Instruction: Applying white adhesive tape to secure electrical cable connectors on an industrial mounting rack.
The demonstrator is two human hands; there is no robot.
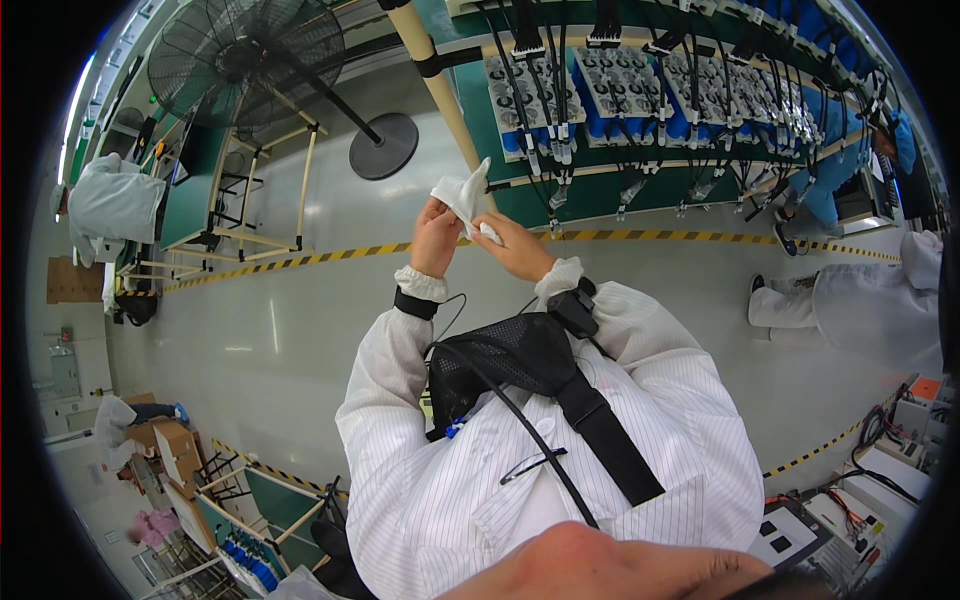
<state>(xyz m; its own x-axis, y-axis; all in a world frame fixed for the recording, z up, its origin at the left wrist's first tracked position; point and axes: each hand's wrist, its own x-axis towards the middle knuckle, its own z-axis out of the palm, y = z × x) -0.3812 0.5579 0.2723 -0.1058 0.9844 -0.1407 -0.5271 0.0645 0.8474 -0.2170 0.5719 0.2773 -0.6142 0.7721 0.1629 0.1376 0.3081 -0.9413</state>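
Head view: left hand pinches a soft, crumpled white fabric piece, held up ahead of the torso, narrow end pointing away. Right hand is curled just beside it, pinching white fabric too; can't tell if same piece. Beyond: green-topped table with pale-topped blue blocks. Black round-caged pedestal fan stands front-left.
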